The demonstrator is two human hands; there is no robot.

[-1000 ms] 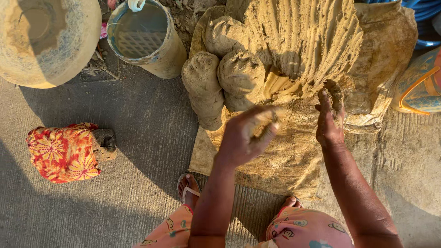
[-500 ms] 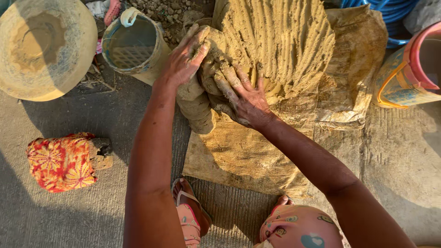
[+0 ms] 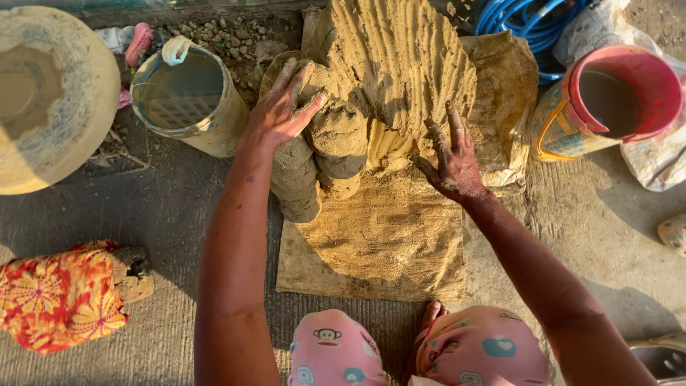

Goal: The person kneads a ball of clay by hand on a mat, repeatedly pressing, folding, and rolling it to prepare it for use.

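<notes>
Past the clay-smeared bucket (image 3: 189, 100), her left hand (image 3: 280, 109) lies fingers spread on stacked clay rolls (image 3: 321, 161) atop the muddy sack (image 3: 379, 239), gripping nothing, while the right hand (image 3: 451, 159), fingers splayed, presses the ridged clay mound (image 3: 404, 61), red bucket (image 3: 618, 96) beyond.

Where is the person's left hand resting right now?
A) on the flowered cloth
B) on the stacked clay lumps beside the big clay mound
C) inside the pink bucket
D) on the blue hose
B: the left hand lies on top of the stacked clay lumps, far from the pink bucket.
</notes>
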